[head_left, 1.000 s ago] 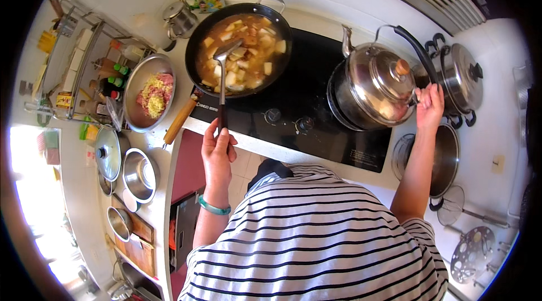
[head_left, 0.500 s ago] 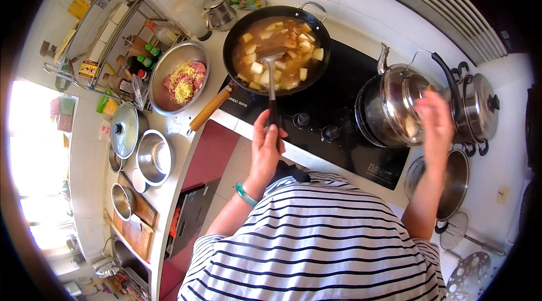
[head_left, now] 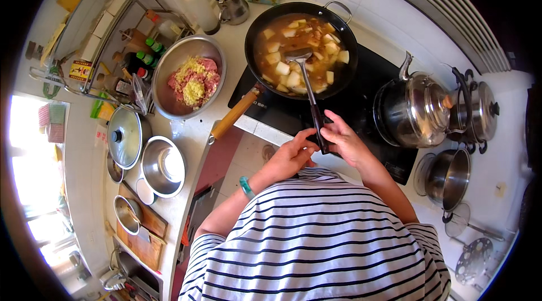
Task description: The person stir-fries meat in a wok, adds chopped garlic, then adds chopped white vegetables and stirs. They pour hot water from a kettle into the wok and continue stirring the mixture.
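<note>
A metal spatula [head_left: 305, 75] with a dark handle leans in the black wok [head_left: 350, 69], its blade partly sunk in brown broth with pale chunks of food [head_left: 293, 79]. Both my hands meet at the handle, just in front of the hob's edge. My left hand [head_left: 291, 157], with a green bangle at the wrist, has bent fingers against the handle's left side. From the right, my right hand [head_left: 345, 142] has its thumb and fingers at the handle. The handle's end sticks out below the fingers. How firmly each hand grips is partly hidden.
A steel bowl of raw minced meat [head_left: 195, 83] stands left of the wok, whose wooden handle [head_left: 237, 113] points toward the counter. A kettle [head_left: 415, 109] occupies the hob's right side, beside a lidded pot [head_left: 484, 114]. Bowls and a cutting board [head_left: 127, 239] line the left counter.
My right hand has come from beside the kettle to the spatula's handle. My left hand has shifted its hold, and the handle's end now slants more to the right.
</note>
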`<state>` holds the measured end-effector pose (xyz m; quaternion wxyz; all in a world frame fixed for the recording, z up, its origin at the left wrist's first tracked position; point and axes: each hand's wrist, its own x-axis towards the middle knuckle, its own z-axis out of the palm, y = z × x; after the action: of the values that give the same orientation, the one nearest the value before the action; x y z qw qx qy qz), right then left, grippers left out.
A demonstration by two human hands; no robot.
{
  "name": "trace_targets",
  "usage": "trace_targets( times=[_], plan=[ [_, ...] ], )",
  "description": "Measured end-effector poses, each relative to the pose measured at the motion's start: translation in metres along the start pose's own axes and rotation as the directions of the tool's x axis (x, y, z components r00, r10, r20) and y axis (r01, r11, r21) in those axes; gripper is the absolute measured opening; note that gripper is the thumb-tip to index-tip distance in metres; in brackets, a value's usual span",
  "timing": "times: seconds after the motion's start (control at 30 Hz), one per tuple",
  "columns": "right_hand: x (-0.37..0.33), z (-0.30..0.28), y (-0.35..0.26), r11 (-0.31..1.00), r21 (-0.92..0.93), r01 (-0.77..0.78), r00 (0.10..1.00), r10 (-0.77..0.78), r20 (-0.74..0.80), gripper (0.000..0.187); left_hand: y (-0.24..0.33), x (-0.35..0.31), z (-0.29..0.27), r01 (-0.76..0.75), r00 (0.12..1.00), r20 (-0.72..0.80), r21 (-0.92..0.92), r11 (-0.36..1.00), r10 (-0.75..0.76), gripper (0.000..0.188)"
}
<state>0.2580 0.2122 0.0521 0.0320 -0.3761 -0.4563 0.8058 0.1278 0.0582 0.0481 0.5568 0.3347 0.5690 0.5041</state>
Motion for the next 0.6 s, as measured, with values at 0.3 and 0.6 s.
trace_targets(
  times=[0.3,0.6],
  plan=[
    [0.029,0.014,-0.01,0.561,-0.812,0.162,0.872,-0.466,-0.148,0.056,0.01,-0.019,-0.112,-0.072,0.652,-0.438,0.777,0.625,0.619,0.031],
    [-0.048,0.038,-0.083,0.533,-0.844,-0.052,0.916,-0.311,-0.253,0.048,-0.017,-0.038,-0.155,0.113,0.841,-0.433,0.727,0.677,0.324,0.045]
  ],
)
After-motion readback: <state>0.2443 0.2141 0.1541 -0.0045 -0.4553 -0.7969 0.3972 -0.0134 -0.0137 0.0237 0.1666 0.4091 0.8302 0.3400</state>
